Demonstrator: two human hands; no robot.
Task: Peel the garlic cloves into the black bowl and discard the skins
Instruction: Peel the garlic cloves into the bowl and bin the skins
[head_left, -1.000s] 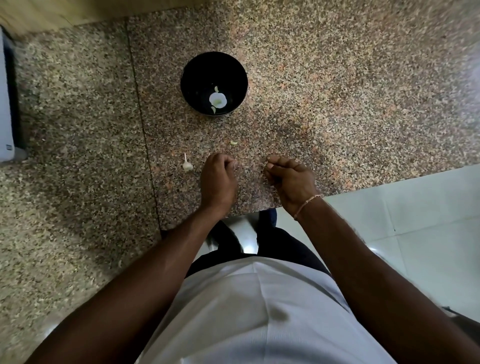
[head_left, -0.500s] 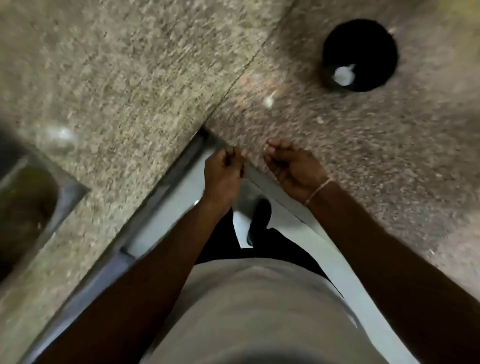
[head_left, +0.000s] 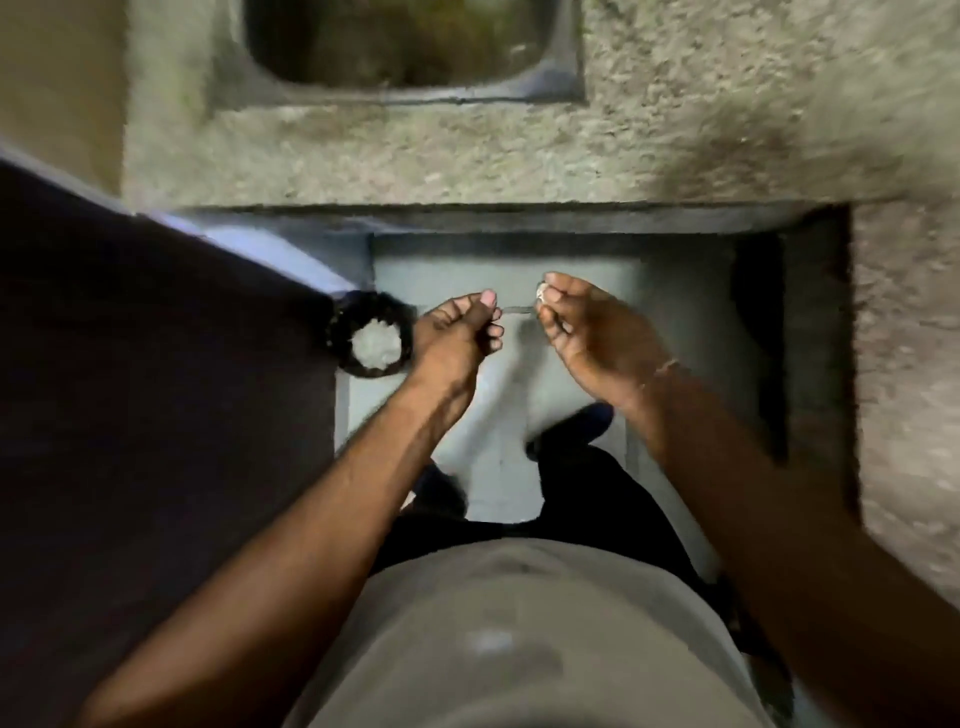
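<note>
Left hand (head_left: 457, 332) and right hand (head_left: 587, 332) are up in front of the body at about the same height, near each other, fingertips facing across a small gap. Left: fingers curled in, thumb on top, pinching one end of a thin pale strip, prob. garlic skin (head_left: 514, 310), which spans the gap toward the right hand. Right: palm turned up-ish, fingers curled, thumb and forefinger pinching a small pale bit at the tips, looks like a garlic clove (head_left: 541, 295), though blur makes it hard to be sure. Thin bracelet (head_left: 662, 370) on the right wrist.

Both hands are over pale floor (head_left: 493, 270), not over the worktop. Just left of the left hand, lower down on the floor, is a round dark-rimmed container (head_left: 371, 340) w/ pale contents in the middle; can't tell what it is exactly. Dark shoes (head_left: 576, 426) and dark trousers show below the hands, and a light shirt (head_left: 519, 634) fills the bottom centre.

Speckled stone worktop (head_left: 519, 150) runs across the top of view and down the right side, wrapping round the floor space. A metal sink (head_left: 400, 47) is set into it at top centre, inside dark and murky. A large dark surface (head_left: 130, 389) w/ a pale edge fills the left side; can't tell what that is. The black bowl isn't in view. Whole view is motion-blurred.
</note>
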